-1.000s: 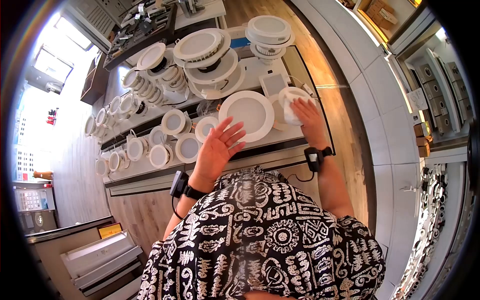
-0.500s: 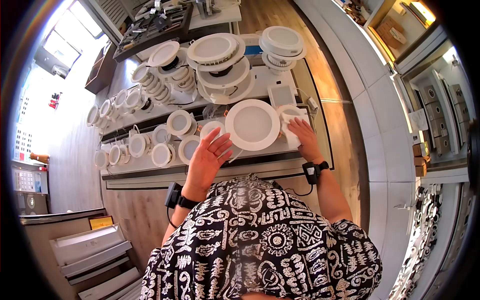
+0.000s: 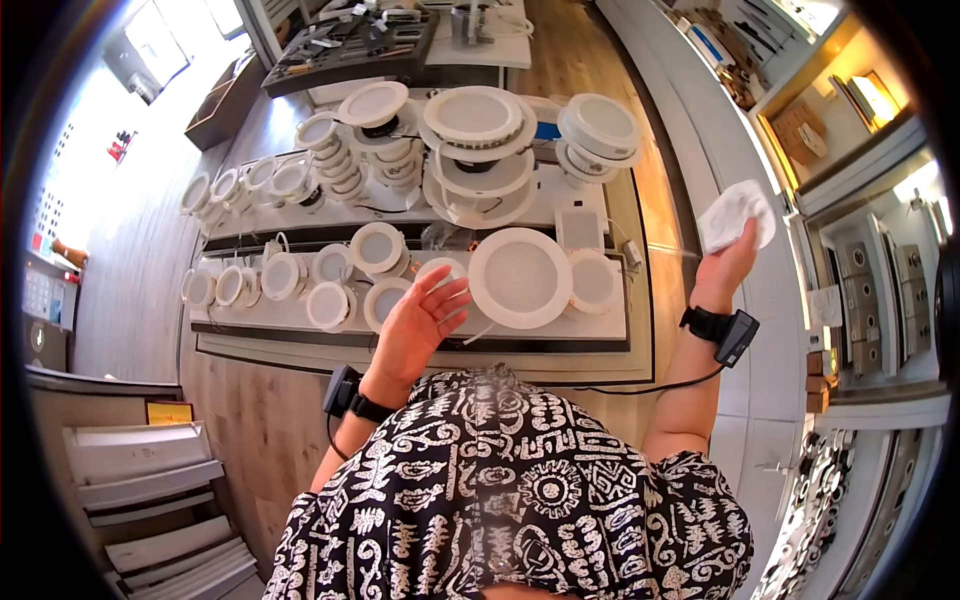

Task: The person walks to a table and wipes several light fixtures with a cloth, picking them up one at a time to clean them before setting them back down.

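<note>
My right hand is raised off to the right, over the pale tiled strip, with its fingers closed on a white cloth. Palm turned up and fingers apart, my left hand holds nothing. It hovers in front of a small round downlight, covering part of it. Just right of that hand a large round white downlight faces up from the display board. Beside it lie a smaller round downlight and a square panel light.
Stacks of large downlights and rows of small ones cover the low display board. A dark tray of parts stands behind. Lit shelves line the right side; white panels are at lower left.
My right hand has lifted the white cloth off the small downlight and swung it up to the right. My left hand stays nearly in place. The view has shifted slightly.
</note>
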Demonstrator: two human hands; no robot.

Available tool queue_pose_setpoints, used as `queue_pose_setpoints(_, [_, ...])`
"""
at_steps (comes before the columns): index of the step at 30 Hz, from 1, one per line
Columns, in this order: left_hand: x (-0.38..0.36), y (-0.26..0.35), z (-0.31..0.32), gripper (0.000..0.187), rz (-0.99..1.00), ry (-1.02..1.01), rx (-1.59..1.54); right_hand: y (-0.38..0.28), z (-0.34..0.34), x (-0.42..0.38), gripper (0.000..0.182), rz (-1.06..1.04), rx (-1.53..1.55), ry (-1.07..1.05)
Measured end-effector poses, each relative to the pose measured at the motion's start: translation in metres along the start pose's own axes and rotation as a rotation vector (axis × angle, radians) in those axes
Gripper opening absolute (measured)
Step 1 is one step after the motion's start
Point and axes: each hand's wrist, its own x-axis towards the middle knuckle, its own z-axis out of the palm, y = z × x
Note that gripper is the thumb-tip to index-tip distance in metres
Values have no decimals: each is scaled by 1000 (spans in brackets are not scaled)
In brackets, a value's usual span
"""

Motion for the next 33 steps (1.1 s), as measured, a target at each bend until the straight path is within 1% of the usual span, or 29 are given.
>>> queue_pose_setpoints(2, [0,3,4,50,14,12,14,-13,45,-11,47,-144,-102,-94])
queue_pose_setpoints(3, [1,5,5,49,19,17,19,-18,69,-22,49,-132,-206,-123])
queue_pose_setpoints(4, [4,7,4,49,33,18,23,-15,86,-26,47,-191,-338,-169])
queue_pose_setpoints(6, [9,12,2,49,56,12,34,4,110,-20,43,-802,-465,-527])
queue_pose_setpoints(8, [9,18,3,48,85,31,29,12,130,-10,56,-1138,-779,-558])
queue_pose_setpoints(9, [9,20,3,48,98,41,25,9,133,-7,65,-1183,-942,-624])
queue_pose_setpoints(12, [4,22,-2,47,133,51,-7,44,130,38,60,-1122,-1123,-633])
queue_pose_setpoints(14, [2,21,-6,46,136,75,-16,77,118,76,59,-1016,-1135,-566])
queue_pose_setpoints(15, [-1,20,-7,46,137,90,-17,82,120,84,58,-961,-1140,-533])
queue_pose_setpoints(18, [-2,19,-10,46,144,128,-19,93,126,95,56,-909,-1189,-451])
queue_pose_setpoints(21, [-5,19,-12,46,172,148,-18,101,135,100,56,-999,-1183,-396])
queue_pose_setpoints(24, [-12,17,-16,46,211,165,-31,120,135,94,45,-722,-1202,-845])
queue_pose_setpoints(25, [-13,16,-18,46,227,170,-39,130,133,86,45,-718,-1366,-904])
queue_pose_setpoints(27, [-16,14,-21,46,223,212,-39,143,127,59,51,-698,-1697,-1018])
queue_pose_setpoints(30, [-20,13,-19,45,218,262,-38,162,111,69,68,-448,-1251,-1014])
queue_pose_setpoints(31, [-20,11,-18,45,212,279,-39,167,107,72,59,-444,-1242,-945])
queue_pose_setpoints(33, [-20,10,-18,46,222,272,-35,168,103,67,55,-499,-1430,-800])
